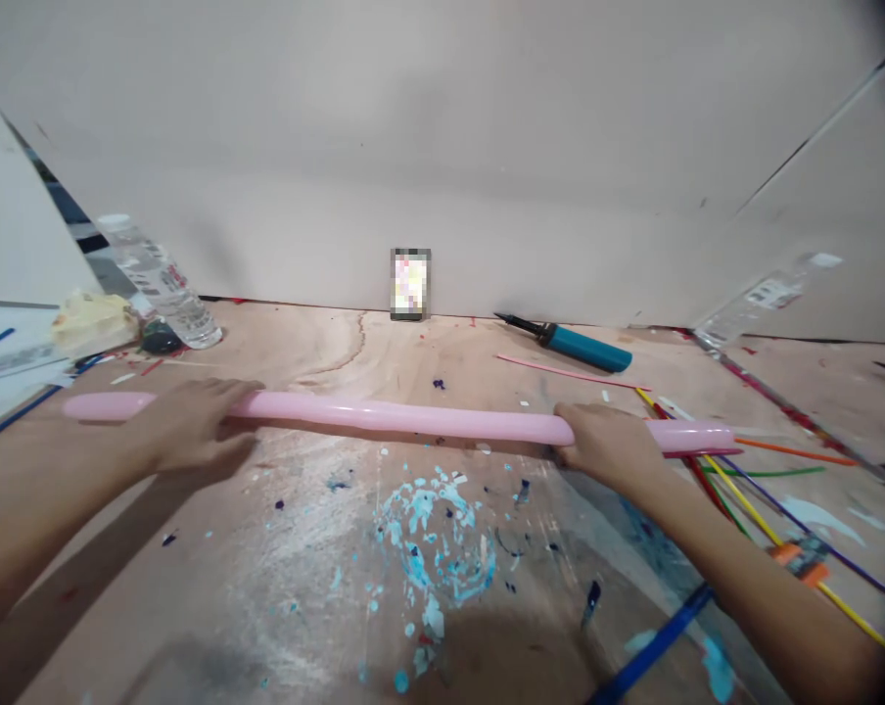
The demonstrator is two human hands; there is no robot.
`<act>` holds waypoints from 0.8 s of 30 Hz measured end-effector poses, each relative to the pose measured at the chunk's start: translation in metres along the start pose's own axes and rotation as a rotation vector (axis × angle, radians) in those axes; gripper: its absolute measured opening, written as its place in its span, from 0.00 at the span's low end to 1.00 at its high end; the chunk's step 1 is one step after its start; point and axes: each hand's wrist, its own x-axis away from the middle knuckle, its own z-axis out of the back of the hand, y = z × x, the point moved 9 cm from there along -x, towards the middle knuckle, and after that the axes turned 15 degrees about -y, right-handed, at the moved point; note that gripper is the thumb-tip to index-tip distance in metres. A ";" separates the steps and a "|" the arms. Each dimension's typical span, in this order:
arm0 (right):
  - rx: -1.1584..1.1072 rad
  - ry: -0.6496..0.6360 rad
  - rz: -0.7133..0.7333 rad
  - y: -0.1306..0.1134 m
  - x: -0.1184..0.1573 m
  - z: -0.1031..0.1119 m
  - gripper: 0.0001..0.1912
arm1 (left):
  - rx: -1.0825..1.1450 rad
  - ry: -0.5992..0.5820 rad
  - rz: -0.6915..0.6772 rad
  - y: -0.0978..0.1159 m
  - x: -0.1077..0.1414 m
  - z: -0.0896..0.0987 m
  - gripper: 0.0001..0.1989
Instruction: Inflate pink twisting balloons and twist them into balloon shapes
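A long pink modelling balloon [413,419], inflated into a straight tube, stretches across the wooden table from left to right. My left hand [200,421] lies over its left part, fingers curved around it, with the rounded end poking out beyond. Toward the other end, my right hand [604,438] grips the balloon from above, and most of its fingers are hidden. Behind the right part lies a blue balloon pump [585,348], its black nozzle pointing left. A thin, uninflated pink balloon [560,369] rests just in front of the pump.
Several uninflated balloons, among them a yellow one [751,504], spread at the right near an orange-and-grey object [802,560]. Plastic bottles lean at the left [167,284] and right [766,299]. A pixelated upright card or phone [410,284] stands against the wall. Blue paint flakes [435,534] mark the table.
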 end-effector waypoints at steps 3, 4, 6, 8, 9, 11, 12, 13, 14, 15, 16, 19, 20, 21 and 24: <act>0.005 0.057 0.097 -0.047 0.006 0.023 0.11 | -0.012 0.021 -0.139 0.095 -0.019 -0.004 0.42; -0.004 0.069 0.144 -0.065 0.008 0.031 0.11 | -0.009 0.013 -0.207 0.134 -0.026 -0.004 0.43; -0.037 0.104 0.223 -0.096 0.016 0.045 0.11 | 0.012 -0.017 -0.301 0.202 -0.038 -0.006 0.40; -0.068 0.096 0.303 -0.113 0.023 0.049 0.12 | -0.004 -0.059 -0.367 0.249 -0.046 -0.008 0.31; -0.079 0.080 0.315 -0.113 0.026 0.047 0.11 | -0.025 -0.056 -0.380 0.260 -0.048 -0.007 0.24; -0.088 0.035 0.285 -0.097 0.028 0.038 0.10 | -0.070 -0.060 -0.383 0.261 -0.047 -0.009 0.19; -0.088 0.018 0.250 -0.083 0.028 0.032 0.09 | -0.090 -0.066 -0.367 0.253 -0.045 -0.010 0.18; -0.082 -0.001 0.216 -0.070 0.028 0.025 0.08 | -0.107 -0.073 -0.343 0.242 -0.042 -0.012 0.18; -0.082 -0.007 0.191 -0.058 0.028 0.020 0.08 | -0.121 -0.080 -0.318 0.231 -0.039 -0.014 0.17; -0.080 -0.018 0.176 -0.050 0.028 0.016 0.08 | -0.134 -0.079 -0.297 0.222 -0.035 -0.016 0.15; -0.077 -0.026 0.164 -0.045 0.028 0.013 0.08 | -0.143 -0.085 -0.289 0.217 -0.032 -0.018 0.14; -0.082 -0.024 0.159 -0.058 0.030 0.015 0.08 | -0.122 -0.082 -0.312 0.227 -0.029 -0.023 0.17; -0.091 -0.015 0.174 -0.069 0.031 0.019 0.09 | -0.104 -0.073 -0.331 0.237 -0.029 -0.023 0.20; -0.103 -0.004 0.202 -0.081 0.033 0.024 0.10 | -0.084 -0.053 -0.351 0.248 -0.030 -0.023 0.23; -0.123 0.021 0.341 -0.112 0.038 0.033 0.13 | -0.094 0.000 -0.352 0.269 -0.034 -0.021 0.25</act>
